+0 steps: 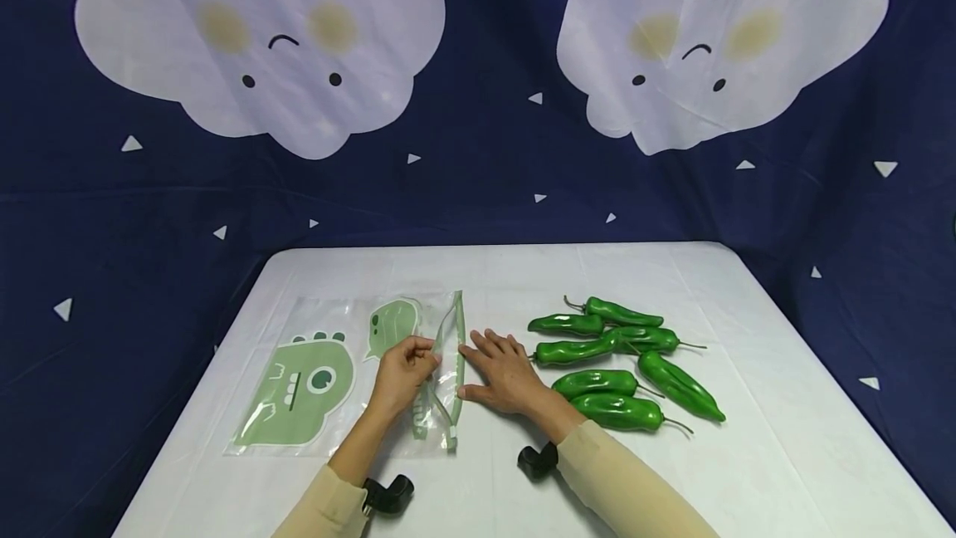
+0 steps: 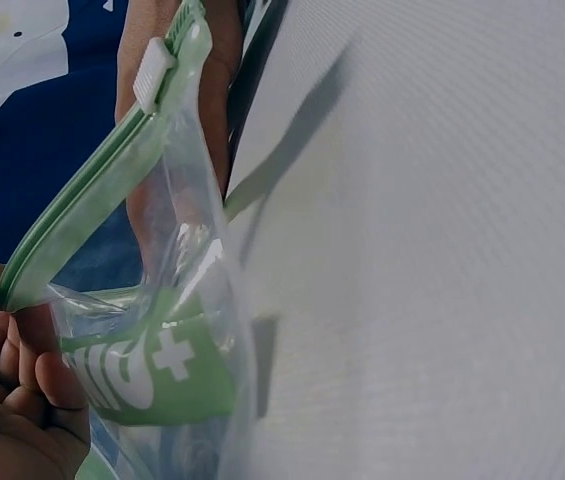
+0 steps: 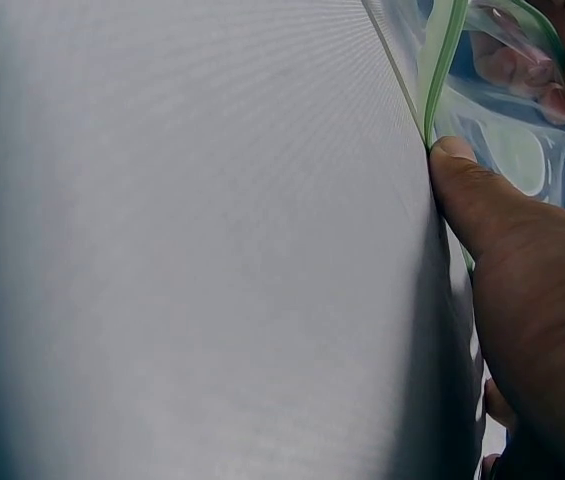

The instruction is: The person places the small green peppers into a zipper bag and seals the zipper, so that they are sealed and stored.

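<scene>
bag, head view: flat on the counter, left of the peppers, mouth side toward them. film looks thin, so a one-sided tug could slide or crease it.
left hand, head view: thumb and fingers curled, pinching the upper lip of the mouth. pull hard from that one spot and the lip could stretch or slip free.
right hand, head view: fingers straight and apart, tips at the lower lip. reads as pinning it. if it lets up early, the bag probably follows the left hand.
peppers, head view: seven visible, loose group on the right, nearest pair just beside the right wrist. a careless forearm sweep could roll them; skins are glossy, so i'd guess little friction.
slider, left wrist view: on the green zip, well apart from the pinch. bending the zip more could jam it.
mouth, left wrist view: film below the pinch is folded. lose the grip and it could drop shut.
thumb, right wrist view: tip touching the lower green edge, small contact. sideways load could drag the edge out. can't tell how hard it presses.
</scene>
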Motion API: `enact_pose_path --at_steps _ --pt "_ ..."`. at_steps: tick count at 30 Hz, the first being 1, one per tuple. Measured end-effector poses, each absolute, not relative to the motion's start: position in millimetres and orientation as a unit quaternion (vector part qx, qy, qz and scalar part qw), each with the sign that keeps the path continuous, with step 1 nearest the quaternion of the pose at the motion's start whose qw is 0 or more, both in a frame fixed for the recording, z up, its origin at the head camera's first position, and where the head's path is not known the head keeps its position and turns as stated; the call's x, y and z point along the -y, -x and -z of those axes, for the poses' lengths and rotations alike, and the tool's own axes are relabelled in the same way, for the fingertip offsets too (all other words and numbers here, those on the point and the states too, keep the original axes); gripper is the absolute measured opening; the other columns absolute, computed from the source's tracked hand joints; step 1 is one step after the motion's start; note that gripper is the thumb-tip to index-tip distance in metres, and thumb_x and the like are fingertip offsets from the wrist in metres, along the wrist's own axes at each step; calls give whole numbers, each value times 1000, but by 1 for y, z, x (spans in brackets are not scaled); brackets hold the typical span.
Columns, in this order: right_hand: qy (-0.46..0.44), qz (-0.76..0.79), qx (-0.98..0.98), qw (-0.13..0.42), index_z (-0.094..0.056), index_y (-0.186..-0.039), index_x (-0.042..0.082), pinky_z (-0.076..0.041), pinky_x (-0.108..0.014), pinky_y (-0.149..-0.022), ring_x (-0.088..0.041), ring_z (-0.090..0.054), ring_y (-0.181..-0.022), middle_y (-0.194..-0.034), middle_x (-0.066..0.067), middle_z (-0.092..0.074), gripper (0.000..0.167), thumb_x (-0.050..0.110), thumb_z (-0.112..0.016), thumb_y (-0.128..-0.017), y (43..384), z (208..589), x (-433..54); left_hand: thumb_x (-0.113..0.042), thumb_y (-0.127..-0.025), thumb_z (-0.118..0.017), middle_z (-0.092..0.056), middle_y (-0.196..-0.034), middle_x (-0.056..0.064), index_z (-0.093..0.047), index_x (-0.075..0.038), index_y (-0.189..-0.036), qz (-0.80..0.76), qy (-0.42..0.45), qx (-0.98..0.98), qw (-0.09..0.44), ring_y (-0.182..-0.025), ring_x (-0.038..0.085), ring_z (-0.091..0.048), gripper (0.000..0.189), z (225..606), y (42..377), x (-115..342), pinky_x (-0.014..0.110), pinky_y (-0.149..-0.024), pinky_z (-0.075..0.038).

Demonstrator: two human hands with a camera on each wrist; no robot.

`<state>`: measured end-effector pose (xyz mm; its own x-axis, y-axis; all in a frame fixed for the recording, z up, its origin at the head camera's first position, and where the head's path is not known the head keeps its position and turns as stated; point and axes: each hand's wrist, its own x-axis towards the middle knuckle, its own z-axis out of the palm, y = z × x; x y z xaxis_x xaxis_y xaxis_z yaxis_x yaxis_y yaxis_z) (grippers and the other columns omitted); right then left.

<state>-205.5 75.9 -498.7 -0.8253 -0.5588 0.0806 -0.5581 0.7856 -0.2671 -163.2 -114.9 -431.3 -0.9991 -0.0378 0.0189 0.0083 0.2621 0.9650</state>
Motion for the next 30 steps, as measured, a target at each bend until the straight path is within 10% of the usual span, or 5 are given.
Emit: enact_pose_path --at_steps 30 --pt "289 141 -947 2 -43 -142 24 -27 -56 -115 -30 -27 -143 -153 -6 -33 68 60 -56 -85 206 501 -76 4 -83 -64 -57 -76 4 -60 9 -103 662 -19 748 42 -55 3 -50 21 455 174 122 13 -48 -43"
